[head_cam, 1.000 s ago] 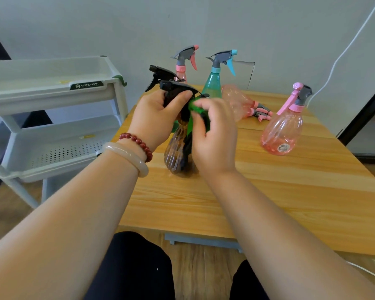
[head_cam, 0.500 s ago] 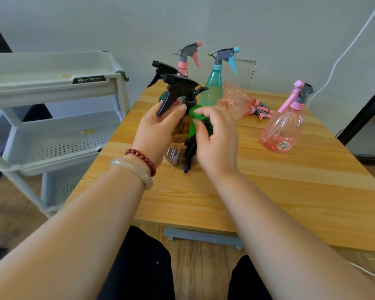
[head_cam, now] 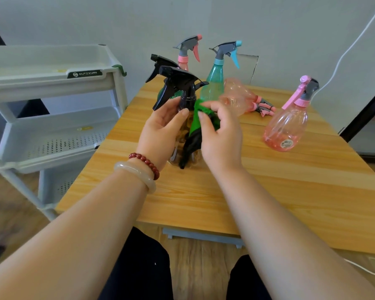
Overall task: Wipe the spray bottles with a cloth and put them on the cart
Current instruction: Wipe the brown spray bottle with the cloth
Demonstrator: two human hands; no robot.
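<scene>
Both hands on clear brown plastic spray bottle with black trigger head [head_cam: 183, 89], upright on the left part of light wooden table [head_cam: 268, 191].
Left hand [head_cam: 160, 131] curls round the bottle's neck and shoulder. Right hand [head_cam: 221, 137] pinches bunched green-and-black cloth [head_cam: 196, 120] against its right side. Just behind are teal spray bottle [head_cam: 214, 83] and toppled pink bottle [head_cam: 238, 96]. Round pink spray bottle [head_cam: 287, 126] stands well right. White tiered plastic cart [head_cam: 52, 83] is beside the table's left edge.

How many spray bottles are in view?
6: brown bottle in the left hand; green bottle, pink-topped bottle, teal bottle behind it; fallen pink bottle; round pink bottle at right.
</scene>
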